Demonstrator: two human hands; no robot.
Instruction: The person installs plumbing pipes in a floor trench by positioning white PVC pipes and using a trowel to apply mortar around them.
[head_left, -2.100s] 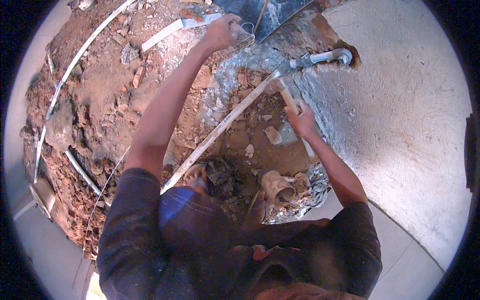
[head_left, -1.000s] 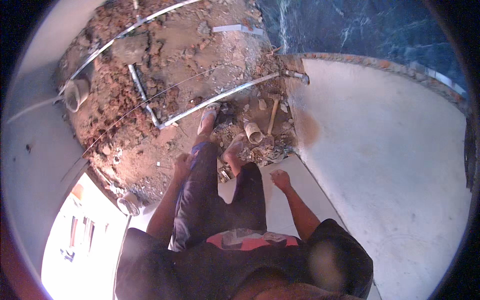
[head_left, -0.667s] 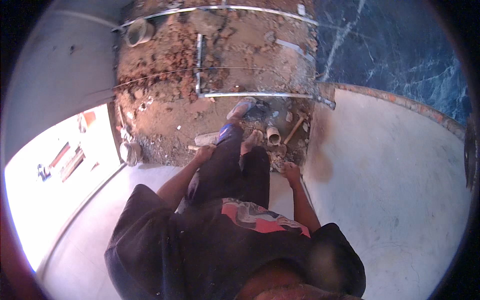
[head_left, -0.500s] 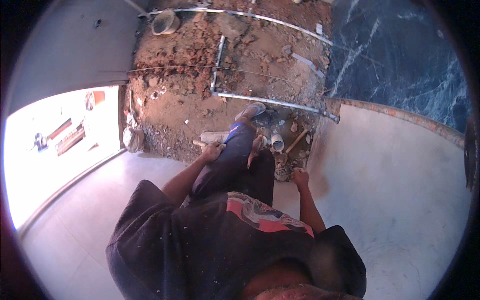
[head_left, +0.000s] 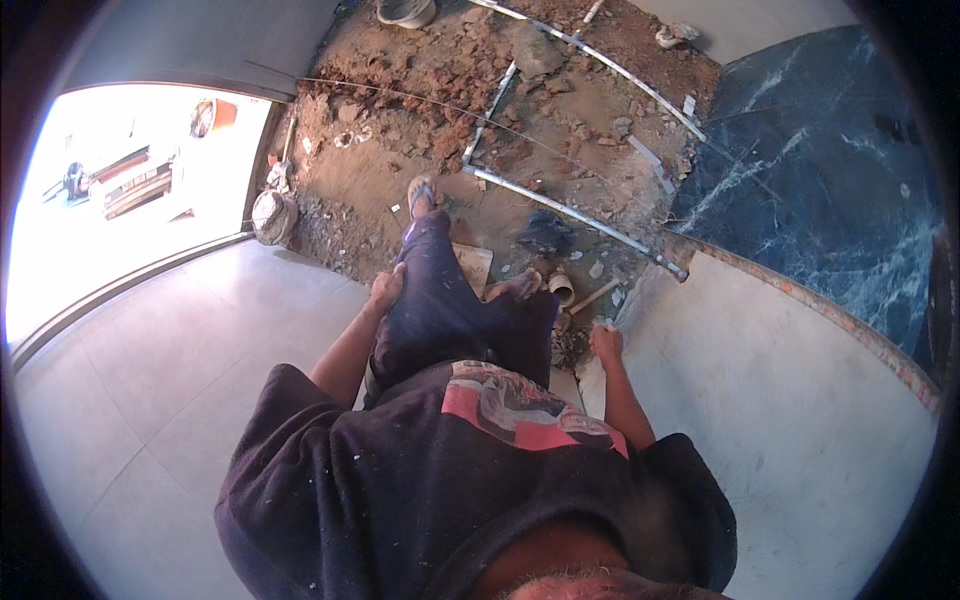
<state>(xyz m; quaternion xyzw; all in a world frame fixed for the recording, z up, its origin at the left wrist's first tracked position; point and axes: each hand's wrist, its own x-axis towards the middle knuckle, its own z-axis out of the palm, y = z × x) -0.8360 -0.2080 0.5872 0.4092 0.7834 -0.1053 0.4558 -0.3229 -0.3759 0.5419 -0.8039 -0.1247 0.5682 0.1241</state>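
Note:
My left hand (head_left: 387, 287) is closed at the side of my dark trouser leg (head_left: 430, 275), its fingers curled at the cloth near the knee. My right hand (head_left: 606, 340) hangs at my right side in a fist; what it holds, if anything, is hidden. Close to that fist a short pale pipe piece (head_left: 562, 290) and a tool with a wooden handle (head_left: 597, 296) lie on the ground. One sandalled foot (head_left: 422, 190) is stretched out over the dirt. My other foot (head_left: 515, 286) is beside a pale flat board (head_left: 473, 263).
White pipes (head_left: 570, 212) run across the broken reddish soil (head_left: 400, 130), with a thin string (head_left: 420, 97) over it. A bucket (head_left: 407, 12) stands at the far side, a sack-like bundle (head_left: 273, 217) by the bright doorway (head_left: 130, 190). Blue marbled panel (head_left: 810, 150) covers the right side.
I have stepped forward onto the dirt, one foot swinging out to the left. My left hand has moved left and slightly up along with the leg. My right hand stays at my side.

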